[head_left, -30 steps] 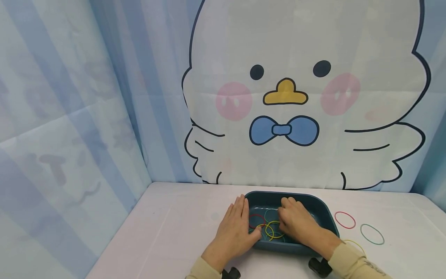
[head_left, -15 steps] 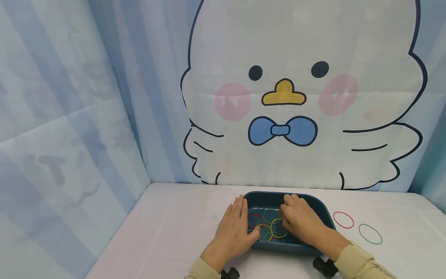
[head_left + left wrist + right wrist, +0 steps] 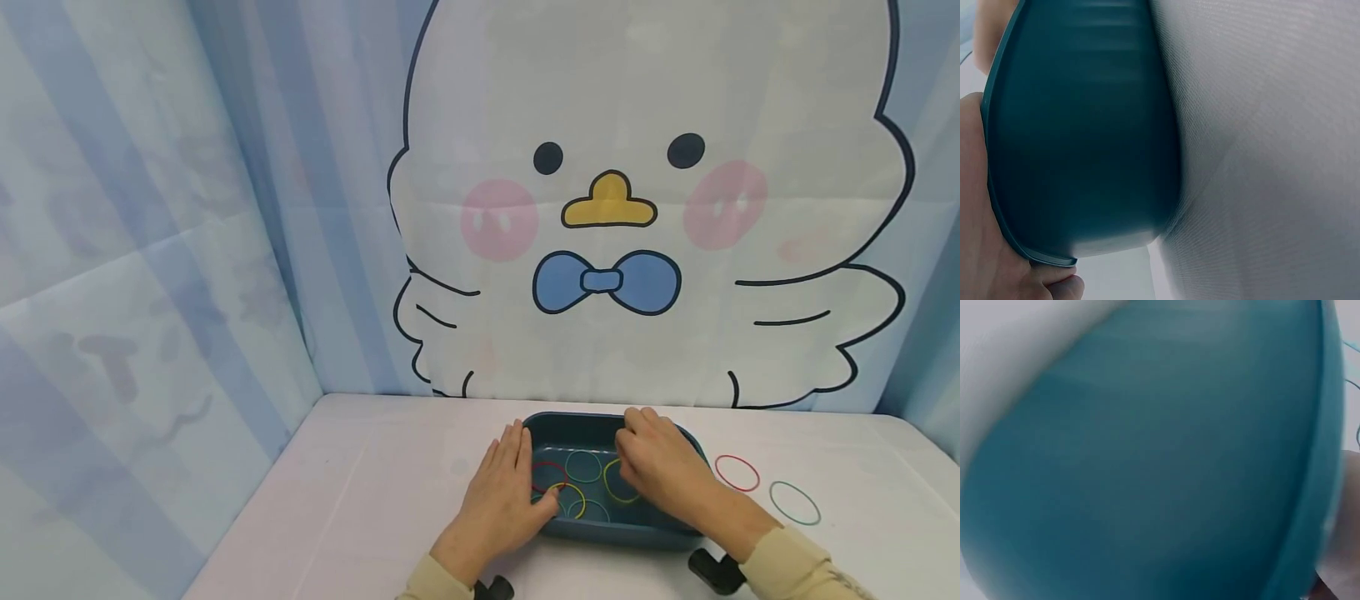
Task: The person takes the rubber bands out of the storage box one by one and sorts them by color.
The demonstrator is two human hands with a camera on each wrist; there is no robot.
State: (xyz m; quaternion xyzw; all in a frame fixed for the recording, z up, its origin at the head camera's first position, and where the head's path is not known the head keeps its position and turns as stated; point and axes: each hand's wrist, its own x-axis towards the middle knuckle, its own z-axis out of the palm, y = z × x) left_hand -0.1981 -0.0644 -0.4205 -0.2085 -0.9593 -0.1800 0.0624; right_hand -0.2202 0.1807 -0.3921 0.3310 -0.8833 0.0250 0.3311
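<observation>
A dark teal tray (image 3: 592,533) with several thin rubber bands in it stands on the table. My left hand (image 3: 498,500) grips its left end, thumb over the front rim and fingers along the left side. Inside, my right hand (image 3: 660,462) has curled fingers and pinches a yellow rubber band (image 3: 605,477), whose right part is hidden behind the hand. Further left on the tray floor lie a red band (image 3: 550,463), a green band (image 3: 567,463) and another yellow band (image 3: 584,503). Both wrist views show mostly the tray's outer wall (image 3: 1085,137).
On the table (image 3: 375,500), right of the tray, lie a red band (image 3: 757,480) and a green band (image 3: 771,493). A light blue curtain (image 3: 337,250) with a cartoon bird hangs behind the table's far edge. Black wrist mounts (image 3: 716,571) sit below the sleeves.
My right hand has moved right along the tray, drawing the yellow band away from the other yellow one it overlapped. My left hand stays put. A yellow band outside the tray is now hidden.
</observation>
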